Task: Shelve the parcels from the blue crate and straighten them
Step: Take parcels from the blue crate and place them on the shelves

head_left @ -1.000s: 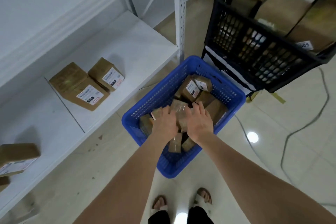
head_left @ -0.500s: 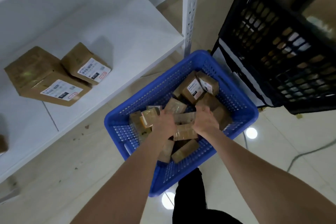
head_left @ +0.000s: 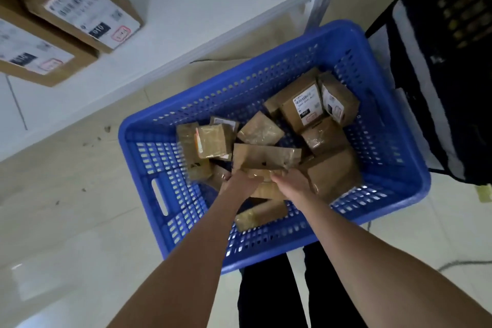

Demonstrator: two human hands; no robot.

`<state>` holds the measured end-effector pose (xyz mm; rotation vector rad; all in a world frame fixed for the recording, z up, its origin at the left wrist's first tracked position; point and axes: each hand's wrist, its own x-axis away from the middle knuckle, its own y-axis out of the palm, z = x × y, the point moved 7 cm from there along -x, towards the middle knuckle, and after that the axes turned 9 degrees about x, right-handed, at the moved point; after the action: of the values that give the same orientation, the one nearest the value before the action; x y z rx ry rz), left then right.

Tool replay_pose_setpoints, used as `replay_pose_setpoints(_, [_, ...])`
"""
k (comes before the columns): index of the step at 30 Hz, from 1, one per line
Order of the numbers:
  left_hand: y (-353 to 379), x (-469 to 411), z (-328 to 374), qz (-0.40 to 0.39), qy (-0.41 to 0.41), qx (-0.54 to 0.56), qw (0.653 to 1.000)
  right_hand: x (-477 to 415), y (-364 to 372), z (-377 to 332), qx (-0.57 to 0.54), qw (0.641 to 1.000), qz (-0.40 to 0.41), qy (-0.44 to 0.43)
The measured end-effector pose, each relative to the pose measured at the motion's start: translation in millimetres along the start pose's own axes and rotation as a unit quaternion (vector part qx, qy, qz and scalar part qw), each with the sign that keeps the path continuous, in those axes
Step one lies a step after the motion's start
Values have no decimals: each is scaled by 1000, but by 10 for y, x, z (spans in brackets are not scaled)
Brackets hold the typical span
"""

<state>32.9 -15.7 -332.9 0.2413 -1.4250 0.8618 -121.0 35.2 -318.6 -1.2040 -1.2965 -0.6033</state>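
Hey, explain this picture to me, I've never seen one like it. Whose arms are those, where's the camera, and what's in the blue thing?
No machine here: the arms belong to a person wearing a camera on the head, looking down. The left hand and right hand reach into a blue perforated plastic crate on the tiled floor, closing together on a flat brown cardboard parcel. How firm the grip is cannot be told. More small brown parcels lie jumbled around it. Upper left, two larger labelled cardboard boxes sit on a white shelf.

Blue perforated crate (head_left: 269, 88), brown parcels (head_left: 330, 176)
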Motion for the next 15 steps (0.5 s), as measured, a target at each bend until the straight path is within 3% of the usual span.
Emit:
replay_pose_setpoints(6, [-753,807,539,135,68,192,970,418,-443,-515,-194,978,54,-48])
replay_pose_setpoints(10, [-1458,1572,988,197,136,257,936,1148,-998,-1224,-204,965,99,-133])
replay_pose_setpoints(15, [-2287,2600,1299,237,171,332,897,2127,-1414,-1878,-258,950,42,-173])
